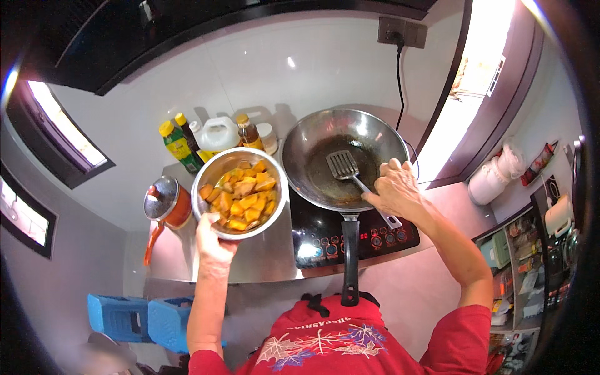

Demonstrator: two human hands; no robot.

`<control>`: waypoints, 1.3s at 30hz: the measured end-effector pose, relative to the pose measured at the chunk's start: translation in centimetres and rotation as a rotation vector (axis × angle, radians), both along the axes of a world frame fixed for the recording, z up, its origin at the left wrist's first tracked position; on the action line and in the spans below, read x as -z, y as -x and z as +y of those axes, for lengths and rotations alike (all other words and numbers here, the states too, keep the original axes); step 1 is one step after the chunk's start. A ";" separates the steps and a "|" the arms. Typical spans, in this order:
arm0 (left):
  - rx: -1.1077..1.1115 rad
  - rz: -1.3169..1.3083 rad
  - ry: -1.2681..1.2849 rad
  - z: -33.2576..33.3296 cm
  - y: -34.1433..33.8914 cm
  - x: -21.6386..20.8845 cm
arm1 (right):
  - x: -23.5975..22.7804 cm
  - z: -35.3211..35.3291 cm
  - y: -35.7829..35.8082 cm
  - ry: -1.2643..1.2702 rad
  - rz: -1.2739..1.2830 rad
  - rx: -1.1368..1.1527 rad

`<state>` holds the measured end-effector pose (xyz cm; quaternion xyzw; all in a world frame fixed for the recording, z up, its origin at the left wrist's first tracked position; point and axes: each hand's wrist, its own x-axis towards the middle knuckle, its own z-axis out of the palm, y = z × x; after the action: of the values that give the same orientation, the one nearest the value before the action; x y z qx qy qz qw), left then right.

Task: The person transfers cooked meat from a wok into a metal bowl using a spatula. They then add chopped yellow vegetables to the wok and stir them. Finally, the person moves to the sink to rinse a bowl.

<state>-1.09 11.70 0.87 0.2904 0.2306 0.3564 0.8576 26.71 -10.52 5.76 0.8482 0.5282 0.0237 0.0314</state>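
Note:
My left hand grips the near rim of a round steel bowl, thumb over the edge. The bowl is tilted toward me and full of cut orange chunks, seemingly pumpkin. To its right stands a steel wok, with a dark, oily-looking bottom and no food visible. A slotted spatula rests its head inside the wok, its handle crossing the near-right rim. My right hand is closed at that handle, thumb across it; the fingertips are hidden. The wok's black handle points toward me.
The wok sits on a black induction cooker with lit controls. Several bottles and a white jug line the wall behind the bowl. A lidded orange pot stands at left. Blue plastic stools are below the counter; shelves are at right.

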 end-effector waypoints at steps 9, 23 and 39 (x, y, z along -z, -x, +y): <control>-0.017 0.096 -0.094 3.1 -7.6 0.1 | 1.3 2.6 -2.9 0.227 0.212 0.309; -0.146 0.221 -0.619 -0.4 -18.3 0.4 | -2.0 -7.4 -4.5 -0.522 -0.048 0.124; -0.185 0.474 -0.970 -3.5 -23.8 0.6 | 1.3 -3.5 -9.4 -0.505 -0.256 -0.145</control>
<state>22.74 8.16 0.31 0.7033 0.2512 0.4207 0.5151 36.11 -14.04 4.46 0.7792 0.5568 0.2634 -0.1160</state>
